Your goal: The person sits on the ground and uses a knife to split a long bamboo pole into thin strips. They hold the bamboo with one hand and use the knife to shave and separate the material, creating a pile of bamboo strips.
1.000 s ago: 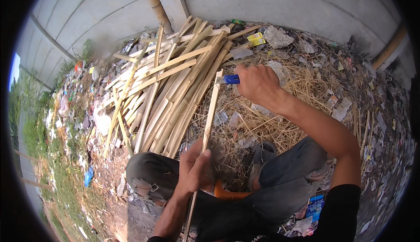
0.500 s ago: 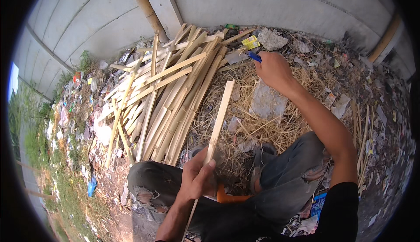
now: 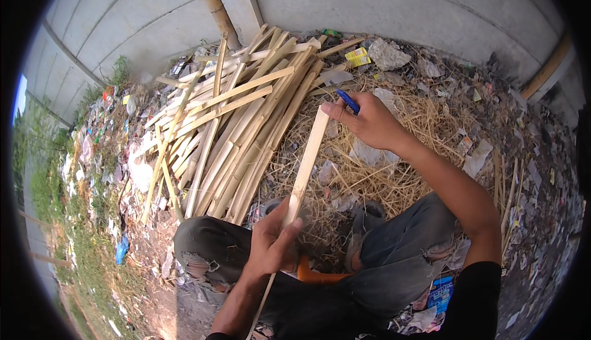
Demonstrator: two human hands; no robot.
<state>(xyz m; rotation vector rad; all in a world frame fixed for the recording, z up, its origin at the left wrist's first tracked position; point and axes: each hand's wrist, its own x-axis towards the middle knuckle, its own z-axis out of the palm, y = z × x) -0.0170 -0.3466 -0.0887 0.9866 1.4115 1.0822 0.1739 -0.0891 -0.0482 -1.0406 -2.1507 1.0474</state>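
Observation:
A long, pale split-bamboo strip (image 3: 310,154) slants up across my lap. My left hand (image 3: 271,240) is closed round its lower part, with the thumb along one edge. The strip's thin tail runs down past my left forearm. At the strip's upper end is my right hand (image 3: 375,123), its thumb touching or very near the tip. That hand is closed on a slim blue tool (image 3: 349,102) that pokes out between thumb and forefinger. Whether the tool has a blade, I cannot make out.
A heap of split bamboo strips (image 3: 246,149) lies ahead to the left, against a grey panel wall (image 3: 369,4). Straw-like shavings (image 3: 406,118) and litter cover the ground ahead. An orange curved piece (image 3: 320,275) shows between my legs. A rock (image 3: 388,55) sits near the wall.
My right hand has come down and left with the blue tool, from beyond the strip to its upper end. My left hand keeps its hold on the strip. The view has shifted slightly.

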